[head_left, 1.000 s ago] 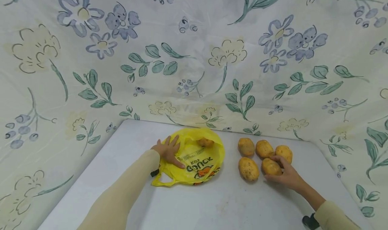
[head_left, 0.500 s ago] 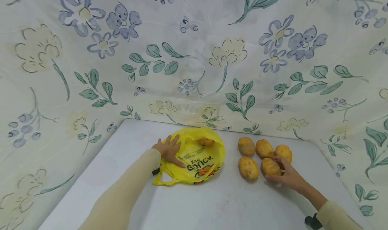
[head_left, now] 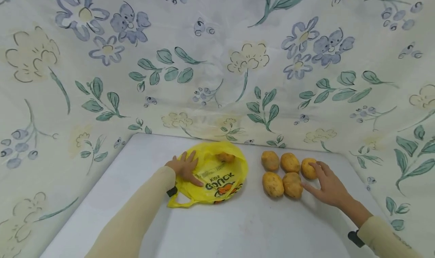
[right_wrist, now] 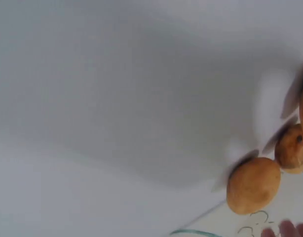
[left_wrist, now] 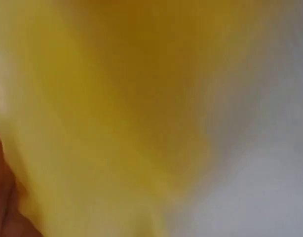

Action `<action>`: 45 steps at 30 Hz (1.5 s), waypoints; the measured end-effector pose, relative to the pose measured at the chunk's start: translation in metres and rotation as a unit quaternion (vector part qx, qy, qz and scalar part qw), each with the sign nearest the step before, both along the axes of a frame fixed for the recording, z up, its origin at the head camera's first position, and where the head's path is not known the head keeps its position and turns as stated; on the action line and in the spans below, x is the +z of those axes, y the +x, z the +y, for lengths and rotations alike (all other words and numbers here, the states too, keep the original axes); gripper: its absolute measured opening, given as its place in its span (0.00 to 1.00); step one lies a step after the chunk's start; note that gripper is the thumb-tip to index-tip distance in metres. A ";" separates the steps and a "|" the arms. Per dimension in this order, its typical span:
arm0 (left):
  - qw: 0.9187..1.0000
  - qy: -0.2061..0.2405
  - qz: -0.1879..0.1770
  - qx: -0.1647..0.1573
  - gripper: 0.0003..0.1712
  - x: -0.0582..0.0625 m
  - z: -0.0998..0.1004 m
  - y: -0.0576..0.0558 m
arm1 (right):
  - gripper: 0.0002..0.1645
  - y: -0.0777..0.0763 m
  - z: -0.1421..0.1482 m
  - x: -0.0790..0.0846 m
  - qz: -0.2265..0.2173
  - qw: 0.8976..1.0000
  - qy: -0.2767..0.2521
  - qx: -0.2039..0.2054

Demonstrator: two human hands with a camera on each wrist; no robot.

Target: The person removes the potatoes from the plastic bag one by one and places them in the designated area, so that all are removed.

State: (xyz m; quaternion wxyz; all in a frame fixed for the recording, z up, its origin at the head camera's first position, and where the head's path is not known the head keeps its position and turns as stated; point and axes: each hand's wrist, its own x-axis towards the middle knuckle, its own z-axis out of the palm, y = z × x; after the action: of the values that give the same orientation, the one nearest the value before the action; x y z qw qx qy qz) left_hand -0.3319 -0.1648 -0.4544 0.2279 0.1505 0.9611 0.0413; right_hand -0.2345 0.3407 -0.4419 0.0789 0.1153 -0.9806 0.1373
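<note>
In the head view, my left hand [head_left: 185,170] rests with spread fingers on the left side of a yellow plastic bag [head_left: 200,192]. A potato [head_left: 225,157] shows in the bag's mouth. My right hand [head_left: 329,184] is by the right end of a group of potatoes. Its fingers are over the back right potato [head_left: 308,169], and its thumb lies close beside the front right potato [head_left: 293,185]; whether it touches either is unclear. Yellow plastic [left_wrist: 92,148] fills much of the blurred left wrist view. Right-hand fingertips [right_wrist: 287,229] show at the right wrist view's bottom edge.
Other potatoes are at the front left [head_left: 273,184], back left [head_left: 270,161] and back middle [head_left: 290,162] of the group. The white table [head_left: 217,231] ends against a flower-printed cloth [head_left: 217,73] behind and at both sides.
My right hand has let go of the front right potato, which now sits closer to its left neighbour, and has moved its fingers toward the back right potato. The left hand stays on the bag.
</note>
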 end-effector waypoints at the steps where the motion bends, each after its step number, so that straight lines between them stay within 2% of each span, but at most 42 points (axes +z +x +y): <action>1: 1.000 0.007 0.001 -0.001 0.71 0.002 -0.001 0.000 | 0.49 -0.001 0.000 0.002 0.020 1.000 0.024 -0.001; 3: 1.000 0.024 0.002 -0.002 0.71 0.004 -0.002 -0.002 | 0.49 -0.002 0.003 0.003 0.054 0.997 0.059 -0.003; 5: 0.999 0.036 0.008 -0.006 0.71 0.005 -0.003 -0.004 | 0.49 -0.003 0.006 0.004 0.071 0.994 0.078 -0.008; 10: 0.997 0.045 0.048 -0.044 0.69 0.006 -0.004 -0.008 | 0.52 -0.005 0.015 0.001 0.093 0.992 0.082 -0.009; 13: 0.995 0.083 0.029 -0.037 0.70 0.006 -0.005 -0.006 | 0.55 -0.005 0.018 -0.004 0.104 0.991 0.082 -0.003; 17: 0.988 0.151 -0.011 -0.003 0.72 0.005 -0.005 -0.005 | 0.57 -0.003 0.021 -0.008 0.117 0.989 0.094 0.002; 19: 0.986 0.165 0.003 -0.003 0.70 0.005 -0.003 -0.007 | 0.58 -0.003 0.021 -0.010 0.121 0.988 0.098 0.001; 22: 0.984 0.170 0.046 -0.015 0.68 0.006 0.000 -0.011 | 0.60 -0.003 0.019 -0.011 0.132 0.986 0.097 0.007; 26: 0.974 0.205 0.086 -0.039 0.64 0.007 0.007 -0.016 | 0.62 -0.004 0.017 -0.013 0.168 0.981 0.098 0.029; 28: 0.967 0.237 0.083 -0.047 0.63 0.007 0.011 -0.019 | 0.62 -0.005 0.015 -0.013 0.183 0.978 0.098 0.038; 30: 0.964 0.253 0.068 -0.049 0.63 0.007 0.016 -0.023 | 0.63 -0.007 0.014 -0.011 0.192 0.976 0.096 0.044; 32: 0.965 0.255 0.046 -0.049 0.64 0.005 0.020 -0.025 | 0.63 -0.010 0.011 -0.011 0.191 0.976 0.093 0.049; 35: 0.970 0.235 0.019 -0.053 0.66 0.004 0.027 -0.029 | 0.62 -0.013 -0.001 -0.006 0.181 0.979 0.076 0.061; 41: 0.984 0.170 0.033 -0.042 0.69 0.002 0.032 -0.028 | 0.58 -0.020 -0.046 0.008 0.130 0.985 0.055 0.102; 45: 0.985 0.158 0.038 -0.055 0.68 -0.002 0.033 -0.026 | 0.55 -0.025 -0.073 0.013 0.101 0.985 0.060 0.123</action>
State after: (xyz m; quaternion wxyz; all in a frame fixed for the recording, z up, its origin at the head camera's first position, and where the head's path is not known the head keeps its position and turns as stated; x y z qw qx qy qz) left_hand -0.3575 -0.1317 -0.4564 0.1665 0.2385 0.9408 0.1740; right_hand -0.2593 0.2679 -0.4284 0.1530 0.2532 -0.9523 0.0749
